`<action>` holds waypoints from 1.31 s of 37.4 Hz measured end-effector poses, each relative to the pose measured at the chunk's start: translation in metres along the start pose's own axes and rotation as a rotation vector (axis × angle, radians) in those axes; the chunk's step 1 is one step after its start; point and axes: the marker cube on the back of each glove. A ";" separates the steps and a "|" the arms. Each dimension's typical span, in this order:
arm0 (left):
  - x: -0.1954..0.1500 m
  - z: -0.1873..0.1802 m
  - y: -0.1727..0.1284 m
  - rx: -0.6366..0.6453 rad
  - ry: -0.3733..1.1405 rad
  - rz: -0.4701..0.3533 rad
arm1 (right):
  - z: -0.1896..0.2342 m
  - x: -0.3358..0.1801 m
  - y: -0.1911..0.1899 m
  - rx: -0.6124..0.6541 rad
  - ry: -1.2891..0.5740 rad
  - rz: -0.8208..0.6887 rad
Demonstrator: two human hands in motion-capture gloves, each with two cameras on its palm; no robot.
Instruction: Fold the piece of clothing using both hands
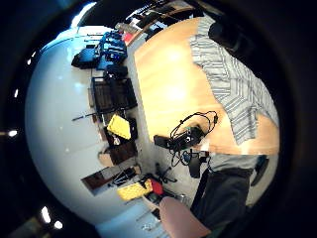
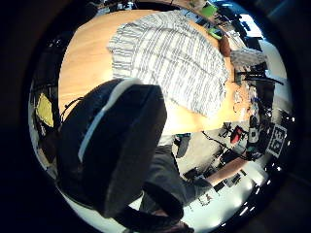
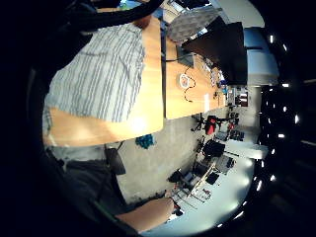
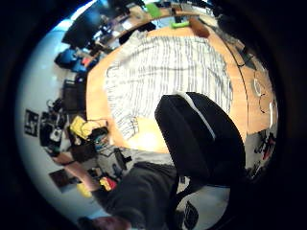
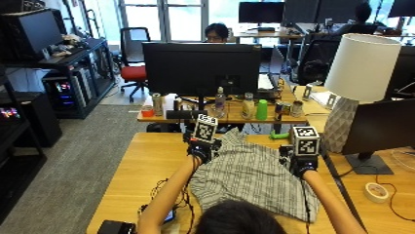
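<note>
A grey-and-white striped shirt (image 5: 253, 178) lies spread flat on the wooden table (image 5: 139, 161) in front of me. My left hand (image 5: 199, 152) is over its far left corner and my right hand (image 5: 302, 165) is over its far right corner. Both palms look down on the shirt (image 2: 170, 63) (image 4: 163, 72) from some height. It stays whole and flat on the table (image 1: 163, 84), and no cloth lies between the fingers. A black gloved thumb (image 2: 116, 145) (image 4: 201, 139) sticks out into each thumb side view. The shirt's edge (image 3: 98, 79) reaches toward the table's near side.
A black monitor (image 5: 198, 68) and a row of bottles (image 5: 256, 109) stand on the desk beyond. A white lamp (image 5: 360, 68) and a second screen (image 5: 383, 126) are at the right, with a tape roll (image 5: 375, 191). Black cables (image 5: 162, 204) lie at the near left.
</note>
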 end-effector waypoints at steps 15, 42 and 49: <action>-0.005 -0.012 0.004 0.062 -0.022 -0.015 | -0.002 0.006 -0.004 0.011 -0.022 -0.001; 0.007 0.020 -0.005 0.018 0.012 0.097 | 0.001 0.020 0.004 -0.009 -0.039 0.019; 0.017 0.038 -0.001 0.083 -0.005 0.145 | 0.023 0.027 0.004 -0.065 -0.043 -0.005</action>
